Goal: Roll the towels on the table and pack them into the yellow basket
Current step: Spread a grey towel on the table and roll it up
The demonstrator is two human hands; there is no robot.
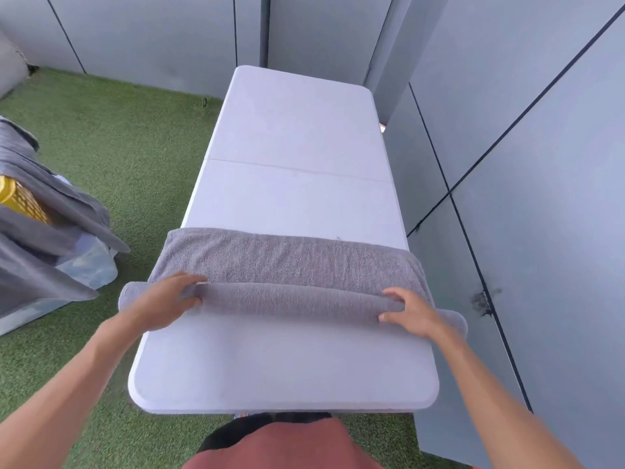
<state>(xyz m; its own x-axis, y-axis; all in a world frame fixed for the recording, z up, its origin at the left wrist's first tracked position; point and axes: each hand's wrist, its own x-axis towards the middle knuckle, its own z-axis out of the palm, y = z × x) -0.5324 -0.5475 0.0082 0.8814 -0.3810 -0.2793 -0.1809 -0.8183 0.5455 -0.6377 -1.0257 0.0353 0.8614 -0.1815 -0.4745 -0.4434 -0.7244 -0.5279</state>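
Grey towel [287,265] lies across the white table [291,140], its near part rolled into a tube. Left hand [165,304] and right hand [411,313] each grip the roll near its ends, fingers curled over it. Yellow basket [22,198] sits off left on the grass, grey towels draped around it.

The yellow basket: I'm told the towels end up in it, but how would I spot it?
Start at the white table and look left, down onto the green turf. There sits a heap of grey towels over some clear plastic, and the yellow basket pokes out between the folds. Only a small part shows; its bright yellow wall, pierced with small holes, marks it out from the grey cloth.
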